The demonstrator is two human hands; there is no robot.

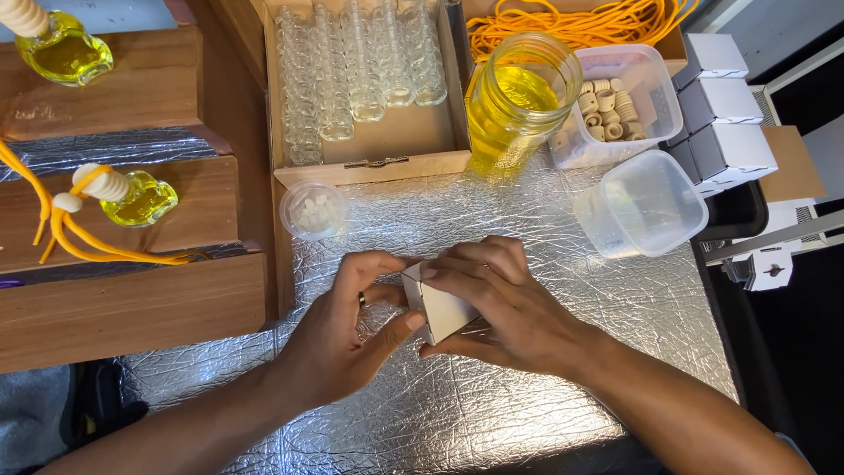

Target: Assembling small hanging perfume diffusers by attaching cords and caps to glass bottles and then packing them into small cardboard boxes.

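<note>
Together, left hand (338, 339), right hand (501, 308), small white cardboard box (440, 310), crinkled foil.

Small white folding carton (440, 308), near the front middle of the foil-covered worktop (527, 387), clasped between left hand (338, 339) and right hand (501, 308). Three closed white cartons (723, 105) of like kind, stacked in a row just off the worktop's right edge toward the far corner, a further white carton with a round cut-out (769, 268) below them. Open brown cardboard box (369, 141) at the far edge, lined with rows of clear glass bottles.
</note>
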